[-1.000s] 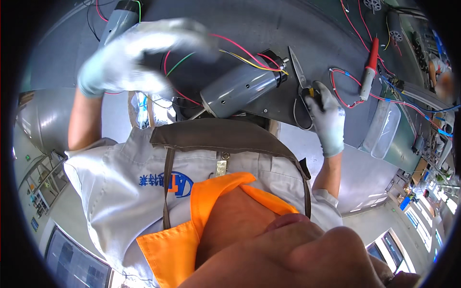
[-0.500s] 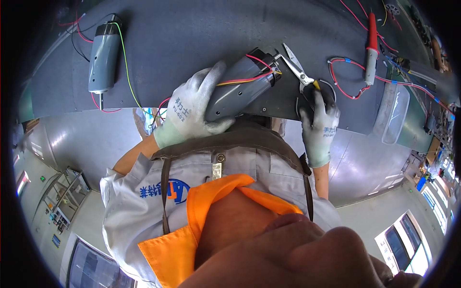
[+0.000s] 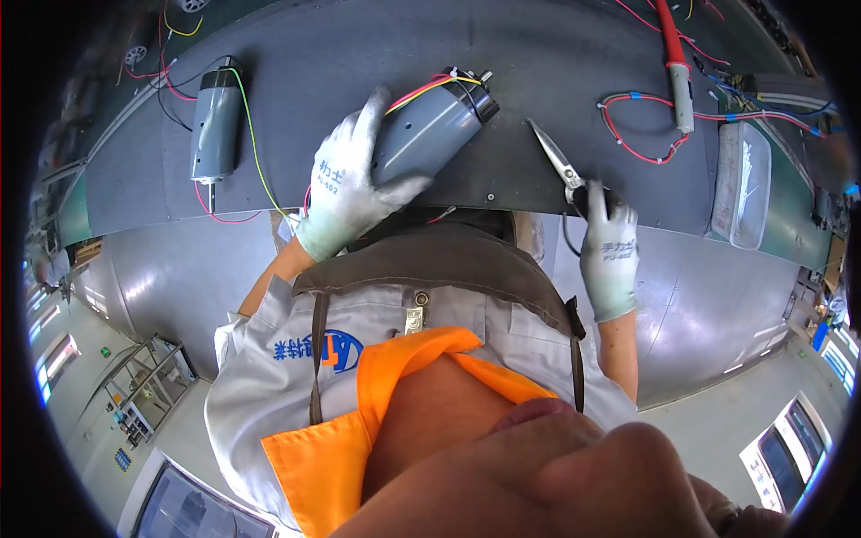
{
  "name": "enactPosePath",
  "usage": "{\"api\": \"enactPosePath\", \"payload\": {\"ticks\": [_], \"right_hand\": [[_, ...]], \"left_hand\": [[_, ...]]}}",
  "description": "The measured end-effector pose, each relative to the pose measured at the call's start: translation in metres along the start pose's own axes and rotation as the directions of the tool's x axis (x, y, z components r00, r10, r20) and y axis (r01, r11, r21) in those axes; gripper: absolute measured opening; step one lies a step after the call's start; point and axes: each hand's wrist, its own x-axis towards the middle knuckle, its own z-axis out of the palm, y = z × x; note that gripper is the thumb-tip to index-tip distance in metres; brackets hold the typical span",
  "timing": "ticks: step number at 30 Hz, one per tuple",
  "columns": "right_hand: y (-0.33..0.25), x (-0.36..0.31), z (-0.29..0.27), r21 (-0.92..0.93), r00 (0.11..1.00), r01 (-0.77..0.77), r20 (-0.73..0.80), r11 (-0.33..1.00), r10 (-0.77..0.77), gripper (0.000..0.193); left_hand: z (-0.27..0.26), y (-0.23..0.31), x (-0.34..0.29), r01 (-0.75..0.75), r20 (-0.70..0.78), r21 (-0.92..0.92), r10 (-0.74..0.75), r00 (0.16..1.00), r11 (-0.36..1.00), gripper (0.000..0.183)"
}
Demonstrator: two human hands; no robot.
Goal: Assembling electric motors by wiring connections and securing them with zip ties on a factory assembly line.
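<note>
The left hand (image 3: 350, 179) has its grip spread about as wide as the motor (image 3: 426, 139), holding it around its lower left end: the thumb lies along the near side, the fingers along the far side. The right hand (image 3: 608, 255) has a narrow grip, its fingers curled at the handles of the scissors (image 3: 556, 157); how tightly they press, I cannot tell. The blades look closed.

Both hands are gloved, backs up. The left forearm slants up and to the right, with the hand above the near edge of the desk (image 3: 296, 117). The right forearm comes nearly straight up, fingers pointing away from the body and reaching just over that edge.

The motor is at the middle of the desk, tilted so its dark shaft end points up and right; whether it rests fully on the surface cannot be told. Red and yellow wires (image 3: 413, 92) run along its far side. The scissors point up and left, their tip apart from the motor. One handle loop hangs out left of the right hand.

A second motor (image 3: 215, 134) lies well to the left. A red-and-grey probe (image 3: 682, 99) and a clear tray (image 3: 743, 188) are on the right.
</note>
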Motion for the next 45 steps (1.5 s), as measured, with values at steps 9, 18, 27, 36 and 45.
{"api": "enactPosePath", "payload": {"ticks": [9,18,27,36,45], "right_hand": [[-0.007,0.060,-0.031,0.713,0.974,0.068,0.104,0.698,-0.201,0.059],[-0.024,0.100,-0.062,0.387,0.951,0.234,0.101,0.892,-0.293,0.067],[-0.024,0.102,-0.061,0.409,0.925,0.261,0.152,0.875,-0.347,0.063],[-0.026,0.079,-0.039,-0.071,0.999,0.052,0.011,0.996,-0.052,0.057],[-0.101,0.106,0.008,0.842,0.820,-0.466,0.527,0.272,-0.224,0.056]], "left_hand": [[0.010,0.014,-0.007,-0.013,0.030,0.075,0.010,0.999,0.997,0.099],[0.013,0.011,-0.008,-0.032,0.034,0.079,0.029,0.999,0.996,0.099],[0.012,0.012,-0.008,-0.025,0.050,0.067,0.021,0.999,0.997,0.099],[0.001,0.006,-0.004,0.048,0.109,0.014,-0.049,0.993,0.999,0.102],[-0.007,-0.040,-0.038,0.132,0.392,-0.127,-0.073,0.917,0.983,0.114]]}}
